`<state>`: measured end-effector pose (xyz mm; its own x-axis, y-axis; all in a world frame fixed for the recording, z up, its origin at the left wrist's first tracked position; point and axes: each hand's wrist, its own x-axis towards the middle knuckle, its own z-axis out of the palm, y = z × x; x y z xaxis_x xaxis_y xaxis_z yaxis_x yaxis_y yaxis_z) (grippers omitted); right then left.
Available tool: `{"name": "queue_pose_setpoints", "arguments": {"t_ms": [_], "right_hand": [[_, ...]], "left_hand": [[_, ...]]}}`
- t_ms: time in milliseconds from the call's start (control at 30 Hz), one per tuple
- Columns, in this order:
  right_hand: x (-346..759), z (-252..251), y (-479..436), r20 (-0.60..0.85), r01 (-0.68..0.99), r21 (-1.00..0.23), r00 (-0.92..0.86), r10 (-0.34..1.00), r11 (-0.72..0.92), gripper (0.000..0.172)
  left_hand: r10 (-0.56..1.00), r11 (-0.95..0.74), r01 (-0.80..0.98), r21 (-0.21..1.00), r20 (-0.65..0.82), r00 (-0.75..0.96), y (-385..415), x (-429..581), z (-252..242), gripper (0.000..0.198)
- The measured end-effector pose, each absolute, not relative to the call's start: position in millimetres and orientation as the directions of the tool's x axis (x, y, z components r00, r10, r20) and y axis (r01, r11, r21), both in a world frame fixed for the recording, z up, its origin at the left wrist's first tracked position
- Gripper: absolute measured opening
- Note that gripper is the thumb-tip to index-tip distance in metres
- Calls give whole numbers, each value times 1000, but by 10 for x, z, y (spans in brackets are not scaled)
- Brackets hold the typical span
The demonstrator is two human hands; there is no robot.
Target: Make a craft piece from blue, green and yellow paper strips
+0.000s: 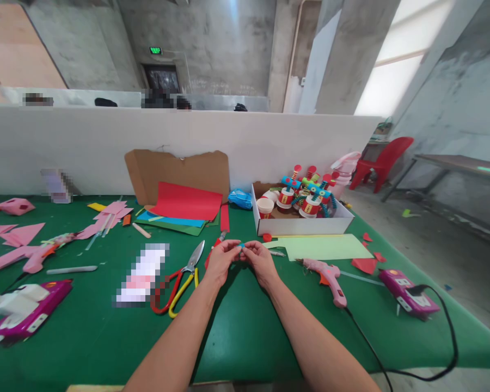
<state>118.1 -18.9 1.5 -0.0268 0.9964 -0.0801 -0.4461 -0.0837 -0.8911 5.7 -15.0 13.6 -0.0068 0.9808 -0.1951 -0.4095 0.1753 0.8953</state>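
My left hand (221,260) and my right hand (260,260) meet over the middle of the green table (245,326). The fingertips of both pinch one small blue piece (242,246) between them. Scissors (182,277) with red and yellow handles lie just left of my left hand. A red strip (225,218) lies beyond my hands. A pink glue gun (329,275) rests to the right of my right hand.
A white box (306,224) of paper-cup figures stands at the back right, with a pale green sheet (322,246) before it. Red and blue paper (185,204) leans on cardboard. Pink paper pieces (24,239) lie left. Pink power strips (408,294) sit at both sides.
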Motion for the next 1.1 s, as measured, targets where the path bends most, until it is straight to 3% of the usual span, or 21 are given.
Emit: {"name": "queue_pose_setpoints", "arguments": {"t_ms": [400,1100], "right_hand": [[1185,40,-204,-129,-444,-887,-21,991,-125,28],[1199,32,-202,-187,-449,-876,-21,982,-177,28]], "left_hand": [[986,140,-328,934,-163,-43,-138,31,129,35],[998,1,-73,997,-6,-69,-137,5,133,23]]}}
